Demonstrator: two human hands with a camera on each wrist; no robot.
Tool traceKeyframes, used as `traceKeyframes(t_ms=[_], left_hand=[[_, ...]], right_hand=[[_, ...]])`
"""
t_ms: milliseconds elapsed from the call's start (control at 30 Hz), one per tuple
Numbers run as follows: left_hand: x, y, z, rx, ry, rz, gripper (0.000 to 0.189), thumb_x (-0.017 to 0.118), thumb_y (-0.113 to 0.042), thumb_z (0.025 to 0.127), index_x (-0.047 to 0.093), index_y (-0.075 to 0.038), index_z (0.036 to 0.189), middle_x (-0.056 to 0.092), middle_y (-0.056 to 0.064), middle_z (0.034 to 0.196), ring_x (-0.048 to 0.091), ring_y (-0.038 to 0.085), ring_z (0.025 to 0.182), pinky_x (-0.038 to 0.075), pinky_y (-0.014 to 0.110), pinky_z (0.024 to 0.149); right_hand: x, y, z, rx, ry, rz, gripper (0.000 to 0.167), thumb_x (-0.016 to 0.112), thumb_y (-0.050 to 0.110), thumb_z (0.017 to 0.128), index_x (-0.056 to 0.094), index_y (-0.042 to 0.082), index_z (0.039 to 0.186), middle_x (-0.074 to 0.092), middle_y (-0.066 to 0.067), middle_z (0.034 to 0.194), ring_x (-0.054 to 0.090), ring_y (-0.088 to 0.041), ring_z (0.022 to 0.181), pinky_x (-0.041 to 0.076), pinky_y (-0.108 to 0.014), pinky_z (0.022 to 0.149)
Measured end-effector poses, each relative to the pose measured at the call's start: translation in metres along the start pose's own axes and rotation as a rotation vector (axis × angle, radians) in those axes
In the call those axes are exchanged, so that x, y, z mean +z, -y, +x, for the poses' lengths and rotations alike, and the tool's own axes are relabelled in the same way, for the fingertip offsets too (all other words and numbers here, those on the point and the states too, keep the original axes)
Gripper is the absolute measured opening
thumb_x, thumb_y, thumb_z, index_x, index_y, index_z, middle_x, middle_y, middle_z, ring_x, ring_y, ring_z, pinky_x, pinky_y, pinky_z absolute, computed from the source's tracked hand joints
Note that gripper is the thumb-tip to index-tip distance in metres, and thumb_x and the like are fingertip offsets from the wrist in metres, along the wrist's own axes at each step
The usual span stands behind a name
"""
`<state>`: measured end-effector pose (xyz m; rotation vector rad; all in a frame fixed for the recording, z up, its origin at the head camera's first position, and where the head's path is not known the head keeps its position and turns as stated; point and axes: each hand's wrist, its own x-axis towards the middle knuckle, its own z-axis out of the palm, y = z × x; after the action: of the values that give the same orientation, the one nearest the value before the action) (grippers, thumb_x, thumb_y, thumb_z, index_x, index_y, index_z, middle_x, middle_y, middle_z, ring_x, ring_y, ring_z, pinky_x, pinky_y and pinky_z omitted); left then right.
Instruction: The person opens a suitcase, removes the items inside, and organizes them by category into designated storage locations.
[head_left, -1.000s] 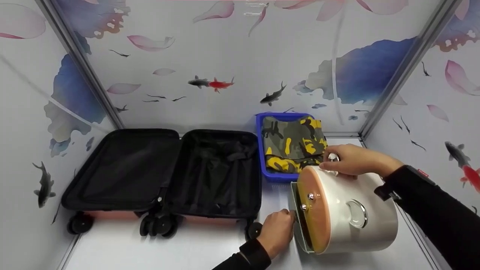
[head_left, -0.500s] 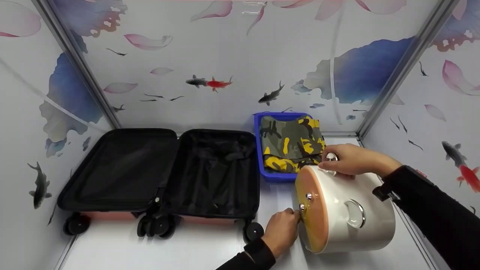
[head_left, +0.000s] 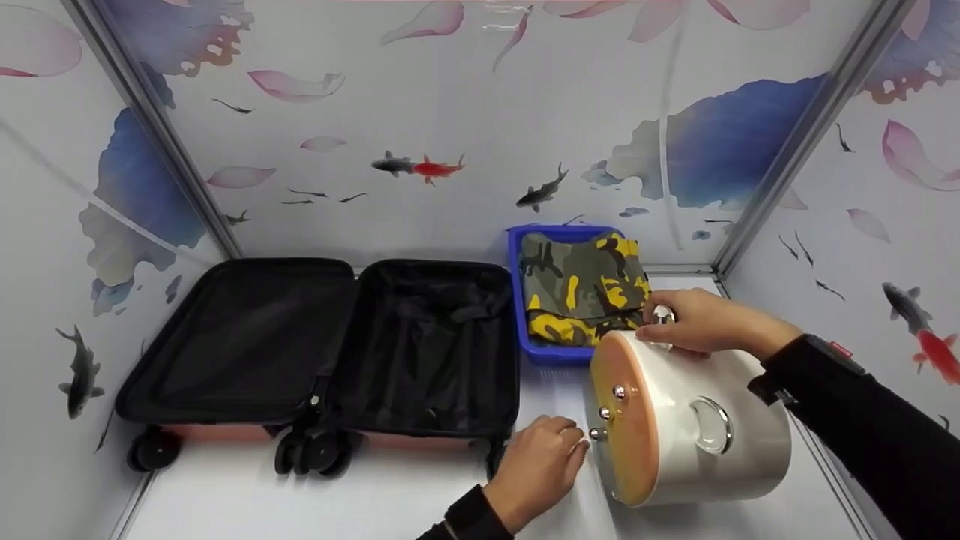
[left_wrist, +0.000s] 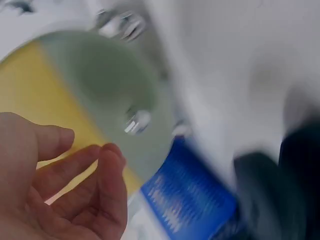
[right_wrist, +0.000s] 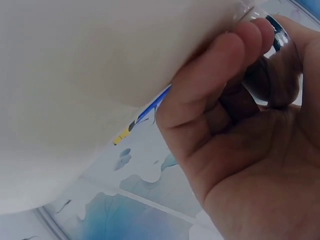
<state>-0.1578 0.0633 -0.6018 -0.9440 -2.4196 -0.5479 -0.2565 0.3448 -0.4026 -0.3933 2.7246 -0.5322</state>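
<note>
A white drum-shaped container (head_left: pixel 720 405) with an orange front and a clear lid lies on its side at the right. Several chrome knobs show at its front, one knob (head_left: pixel 598 433) standing out on the lid. My right hand (head_left: pixel 701 319) grips the chrome handle (head_left: pixel 663 315) on its upper side; in the right wrist view the fingers curl round that handle (right_wrist: pixel 275 75). Just left of the lid is my left hand (head_left: pixel 541 469), its fingers loosely bent and holding nothing. The left wrist view shows a gap between these fingertips and the lid knob (left_wrist: pixel 137 121).
An open suitcase (head_left: pixel 427 352) with black lining and wheels lies at the left. Behind the container, against the back wall, a blue basket (head_left: pixel 516 300) holds folded camouflage cloth (head_left: pixel 577 281). Printed panels (head_left: pixel 465 90) enclose the table on the back and sides.
The clear lid has swung from ajar to flat against the container's front. My left hand has let go of its knob and drawn back to the left. The right hand keeps its grip.
</note>
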Motion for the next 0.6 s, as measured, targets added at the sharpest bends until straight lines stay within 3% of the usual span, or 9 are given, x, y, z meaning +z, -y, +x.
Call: traceKeyframes(t_ms=[67,133,233,333,433,533,600], left_hand=[[-0.016,0.02,-0.006,0.031,-0.088,0.051,0.009,0.078,-0.025,0.102,0.082,-0.017,0.099,0.08,-0.005,0.101,0.071,0.015,0.086,0.056,0.029,0.077],[-0.028,0.044,-0.013,0.023,-0.156,0.115,0.008,0.08,-0.023,0.099,0.082,-0.016,0.098,0.081,-0.003,0.101,0.07,0.018,0.087,0.053,0.032,0.078],[-0.041,0.08,-0.03,-0.069,-0.177,0.186,0.011,0.082,-0.025,0.099,0.083,-0.014,0.099,0.08,0.001,0.101,0.07,0.022,0.09,0.053,0.037,0.081],[-0.045,0.107,-0.051,-0.162,-0.134,0.23,0.024,0.079,-0.03,0.102,0.081,-0.014,0.084,0.077,0.002,0.086,0.069,0.023,0.079,0.052,0.039,0.074],[-0.042,0.121,-0.068,-0.182,-0.059,0.24,0.047,0.068,-0.041,0.109,0.075,-0.015,0.07,0.071,0.002,0.071,0.065,0.024,0.066,0.049,0.039,0.065],[-0.038,0.128,-0.077,-0.166,0.029,0.238,0.06,0.063,-0.063,0.107,0.074,-0.016,0.07,0.069,0.0,0.068,0.066,0.022,0.066,0.051,0.04,0.065],[-0.037,0.13,-0.08,-0.162,0.076,0.248,0.058,0.071,-0.071,0.098,0.076,-0.017,0.078,0.071,-0.001,0.074,0.067,0.022,0.071,0.053,0.039,0.068]], right_hand=[[0.002,0.002,0.0,-0.008,-0.024,-0.022,0.035,0.074,0.044,0.104,0.068,0.014,0.12,0.068,-0.005,0.084,0.062,-0.016,0.064,0.05,-0.034,0.063],[0.002,0.004,-0.001,-0.012,-0.044,-0.049,0.039,0.072,0.044,0.105,0.067,0.011,0.125,0.071,-0.008,0.091,0.064,-0.018,0.07,0.05,-0.035,0.066],[0.004,0.007,-0.004,-0.016,-0.071,-0.089,0.046,0.07,0.045,0.106,0.065,0.007,0.132,0.074,-0.012,0.099,0.068,-0.022,0.081,0.053,-0.039,0.073],[0.006,0.009,-0.007,-0.02,-0.093,-0.118,0.048,0.068,0.044,0.107,0.063,0.006,0.137,0.078,-0.02,0.11,0.075,-0.034,0.096,0.059,-0.053,0.085],[0.007,0.01,-0.01,-0.042,-0.129,-0.146,0.046,0.068,0.04,0.108,0.064,0.005,0.136,0.078,-0.024,0.119,0.076,-0.041,0.109,0.058,-0.063,0.095],[0.008,0.01,-0.011,-0.053,-0.143,-0.148,0.044,0.067,0.034,0.107,0.065,0.001,0.136,0.079,-0.021,0.11,0.076,-0.038,0.102,0.058,-0.063,0.093],[0.009,0.011,-0.012,-0.053,-0.141,-0.152,0.046,0.068,0.03,0.104,0.064,-0.001,0.138,0.079,-0.018,0.104,0.075,-0.034,0.096,0.058,-0.062,0.092]])
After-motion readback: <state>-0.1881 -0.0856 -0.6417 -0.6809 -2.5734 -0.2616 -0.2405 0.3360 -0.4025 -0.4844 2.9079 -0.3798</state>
